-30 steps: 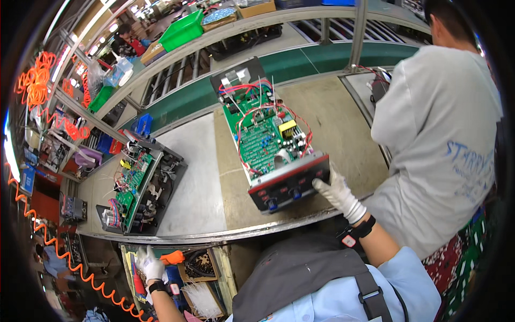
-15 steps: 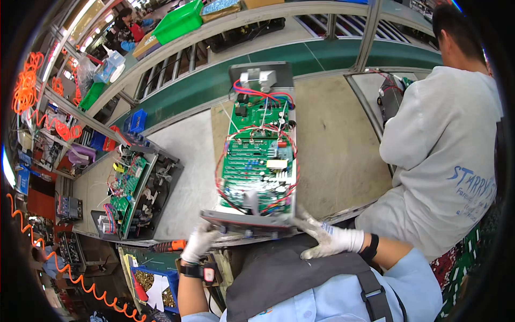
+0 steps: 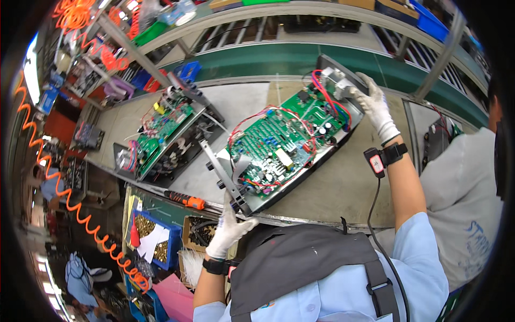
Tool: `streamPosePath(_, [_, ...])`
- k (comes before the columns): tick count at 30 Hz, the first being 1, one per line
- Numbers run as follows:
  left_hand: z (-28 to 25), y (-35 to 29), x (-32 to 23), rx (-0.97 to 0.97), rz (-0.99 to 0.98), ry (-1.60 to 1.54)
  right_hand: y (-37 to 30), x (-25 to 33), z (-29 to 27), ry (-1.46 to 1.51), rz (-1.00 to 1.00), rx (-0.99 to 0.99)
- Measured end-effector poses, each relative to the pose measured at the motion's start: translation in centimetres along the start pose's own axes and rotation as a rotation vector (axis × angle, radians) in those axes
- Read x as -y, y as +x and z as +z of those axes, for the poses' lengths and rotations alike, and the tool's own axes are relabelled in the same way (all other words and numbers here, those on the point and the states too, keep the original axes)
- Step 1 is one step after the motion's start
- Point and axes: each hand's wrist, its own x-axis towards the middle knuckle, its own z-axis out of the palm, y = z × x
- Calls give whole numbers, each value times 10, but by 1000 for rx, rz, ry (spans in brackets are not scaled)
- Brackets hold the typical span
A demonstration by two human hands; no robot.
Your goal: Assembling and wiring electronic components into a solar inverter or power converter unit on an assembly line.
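Note:
An open electronics chassis (image 3: 319, 162) with a green circuit board (image 3: 265, 142), red and blue wires and a grey ribbon cable lies slanted on the bench before me. At its far right end my right hand (image 3: 376, 107), in a white glove, grips the dark end panel (image 3: 343, 75), thumb and fingers on either side of the edge. My left hand (image 3: 229, 233), also gloved, is at the lower corner of the knobbed front panel (image 3: 224, 180). Its thumb sticks out apart; the fingertips seem to touch that corner, partly hidden.
A second open chassis (image 3: 171, 137) stands to the left. An orange and black screwdriver (image 3: 185, 199) lies by the bench's near edge, above a blue bin (image 3: 171, 244) of brass-coloured fasteners. A co-worker in a grey top (image 3: 456, 188) is close on the right.
The chassis has turned clockwise, its far end swinging right. My right hand has moved from the near edge up to the far end panel. The view has shifted too.

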Motion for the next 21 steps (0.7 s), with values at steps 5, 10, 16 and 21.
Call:
streamPosePath(5, [23, -1, -7, -175, -107, -39, -11, -1, -19, -168, 140, -9])
streamPosePath(10, [-9, -9, 37, -430, -199, -171, -126, 43, -34, -399, 69, -193])
streamPosePath(16, [-22, 10, 38, -689, 52, 445, -194, 73, -49, -408, 63, -171])
streamPosePath(21, [-2, -16, -39, -498, 666, 541, -196, 72, -48, -426, 44, -185])
